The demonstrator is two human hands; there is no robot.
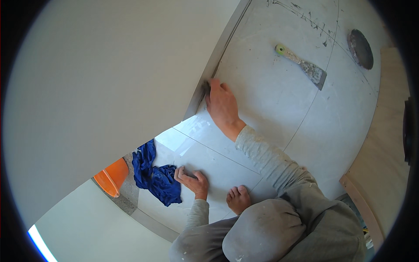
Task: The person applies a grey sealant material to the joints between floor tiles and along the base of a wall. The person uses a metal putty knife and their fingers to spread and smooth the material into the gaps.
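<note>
Several tiles point(279, 118) meet grey skirting point(223, 48)

Centre, blurred: fingertips of right hand point(223, 102), with small dark object point(206, 87) too indistinct to identify. Lower centre, turned from view: palm of left hand point(193, 182). Lower left, partly hidden behind pale panel point(113, 65): curved orange object point(114, 174), kind unclear, and upper end of blue cloth point(165, 183). Lower edge, cut off: grey-trousered legs point(264, 229). Right edge, cut off: dark, round-edged object point(408, 131), kind unclear. Lower right, mostly hidden beside wooden board point(388, 109): small items point(366, 236), too small to tell. Top edge, cut off: dark smears point(324, 43).
</note>
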